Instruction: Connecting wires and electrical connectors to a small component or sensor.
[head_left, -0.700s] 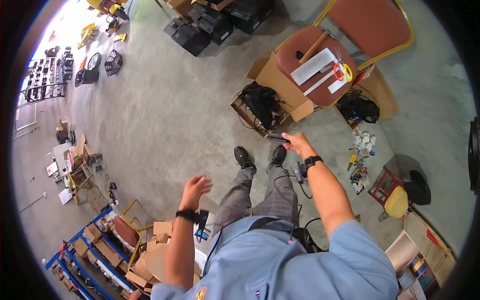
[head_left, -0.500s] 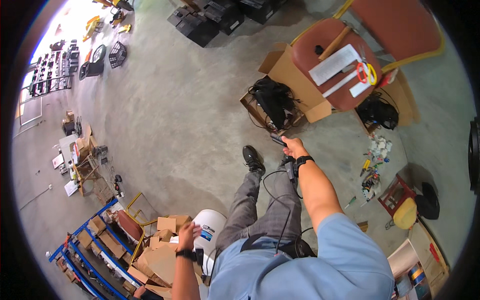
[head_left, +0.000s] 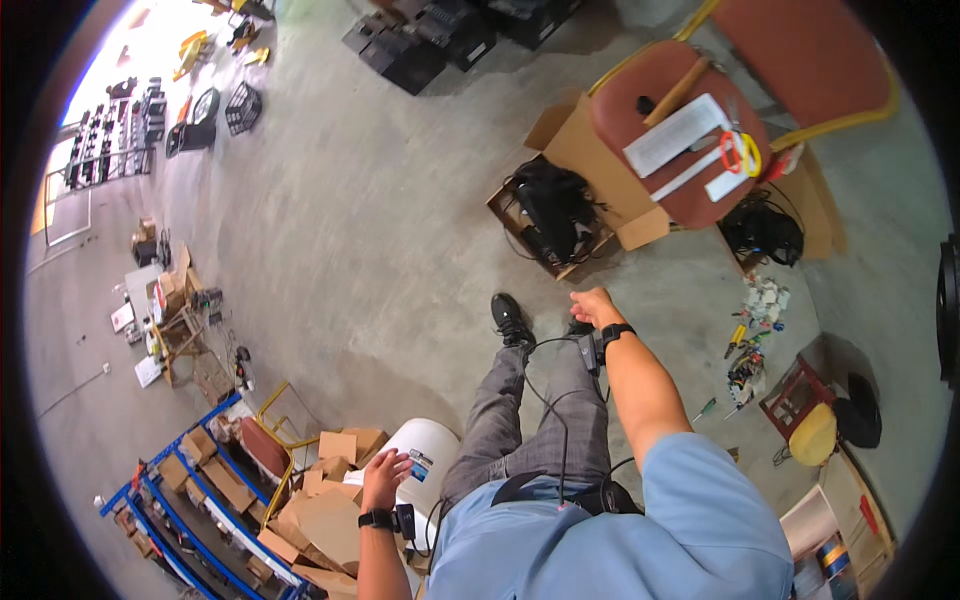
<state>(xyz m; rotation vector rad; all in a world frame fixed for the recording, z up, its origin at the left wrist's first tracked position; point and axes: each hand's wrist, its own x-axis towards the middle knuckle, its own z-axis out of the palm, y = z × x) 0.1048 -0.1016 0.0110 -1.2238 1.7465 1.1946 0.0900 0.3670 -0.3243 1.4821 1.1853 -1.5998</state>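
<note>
While the bare right hand (head_left: 597, 308), fingers curled and any grip indeterminable, is placed nearer than the loosely spread left hand (head_left: 384, 479), the elongated black cable-strewn bundle (head_left: 553, 205) is seen ahead-left of it, lengthwise toward it, inside an open brown cardboard box (head_left: 645, 226).

No legible lettering, just a blurred blue-and-white label (head_left: 420, 465) on the white bucket (head_left: 432, 436).
</note>
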